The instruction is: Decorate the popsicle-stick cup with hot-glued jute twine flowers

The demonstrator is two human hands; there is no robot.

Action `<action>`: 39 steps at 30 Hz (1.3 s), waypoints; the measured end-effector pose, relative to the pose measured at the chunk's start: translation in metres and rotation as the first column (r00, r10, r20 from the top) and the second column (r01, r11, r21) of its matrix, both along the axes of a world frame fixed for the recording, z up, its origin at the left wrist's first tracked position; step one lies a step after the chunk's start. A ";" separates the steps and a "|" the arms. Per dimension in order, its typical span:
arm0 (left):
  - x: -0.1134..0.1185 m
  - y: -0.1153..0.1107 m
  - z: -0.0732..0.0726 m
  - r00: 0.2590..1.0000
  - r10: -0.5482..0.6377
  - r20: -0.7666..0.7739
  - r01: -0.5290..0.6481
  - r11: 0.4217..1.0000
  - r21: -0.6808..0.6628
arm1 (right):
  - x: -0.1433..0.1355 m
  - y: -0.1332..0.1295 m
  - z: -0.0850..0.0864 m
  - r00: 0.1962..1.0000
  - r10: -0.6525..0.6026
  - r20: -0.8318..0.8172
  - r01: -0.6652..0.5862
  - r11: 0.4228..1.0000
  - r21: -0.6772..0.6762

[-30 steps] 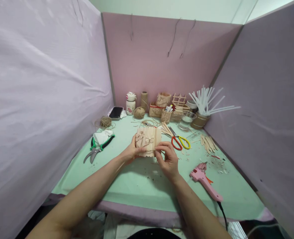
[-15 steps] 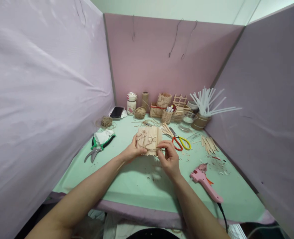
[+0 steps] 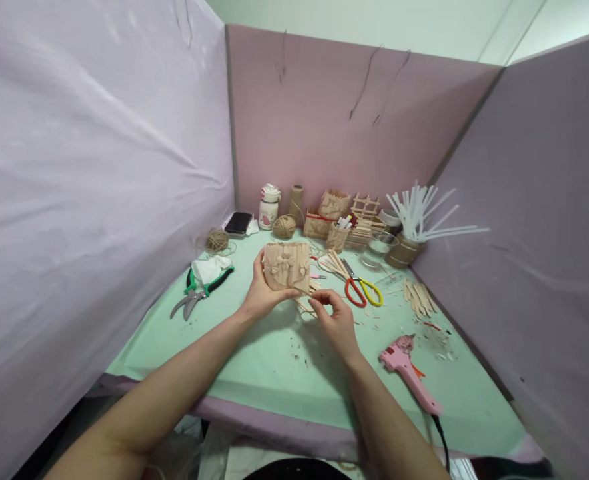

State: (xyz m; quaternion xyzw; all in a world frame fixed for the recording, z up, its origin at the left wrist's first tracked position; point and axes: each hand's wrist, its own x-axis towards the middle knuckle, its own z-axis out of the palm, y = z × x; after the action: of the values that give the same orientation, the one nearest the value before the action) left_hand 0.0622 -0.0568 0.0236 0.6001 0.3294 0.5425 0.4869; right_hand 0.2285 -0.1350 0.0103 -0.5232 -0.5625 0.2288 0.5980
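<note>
My left hand point(image 3: 264, 291) grips the left side and lower edge of a small box of pale wooden sticks point(image 3: 288, 257), raised above the table. Flower shapes and a cord line decorate its front. At the box's lower right corner, my right hand point(image 3: 335, 319) pinches a thin strand of twine point(image 3: 304, 307), whose loose length hangs below the box. Red-and-yellow scissors point(image 3: 358, 290) lie just beyond my right hand. A pink glue gun point(image 3: 408, 370) rests farther right on the table.
Green-handled pruning shears point(image 3: 199, 293) lie at left under a white tissue. Twine balls point(image 3: 284, 227), a bottle point(image 3: 269, 208), a phone point(image 3: 238, 224) and a glass bowl point(image 3: 376, 249) stand behind. White glue sticks point(image 3: 419, 217) fill a jar. Wooden sticks point(image 3: 418, 298) and scraps lie at right.
The box has moved left and slightly up, and turned so its front faces differently. My right hand has shifted from its front face to the strand at its lower right corner.
</note>
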 end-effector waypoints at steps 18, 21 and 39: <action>-0.026 0.051 -0.030 0.946 0.295 -0.138 -0.273 0.949 0.155 | 0.008 -0.001 0.003 0.672 0.146 -0.726 -0.552 0.752 -0.359; -0.027 0.052 -0.035 0.942 0.296 -0.161 -0.277 0.952 0.128 | 0.010 -0.002 0.005 0.638 0.119 -0.761 -0.560 0.750 -0.352; -0.037 -0.049 -0.027 0.818 0.275 -0.505 -0.207 0.960 0.188 | -0.005 -0.008 0.012 0.610 0.162 -0.776 -0.625 0.701 -0.344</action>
State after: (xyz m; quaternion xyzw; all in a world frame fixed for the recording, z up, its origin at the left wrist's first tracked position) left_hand 0.0252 -0.1058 -0.0031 0.7081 0.4890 0.4338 0.2671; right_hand 0.2240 -0.1431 0.0222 -0.4079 -0.3013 0.7020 0.5001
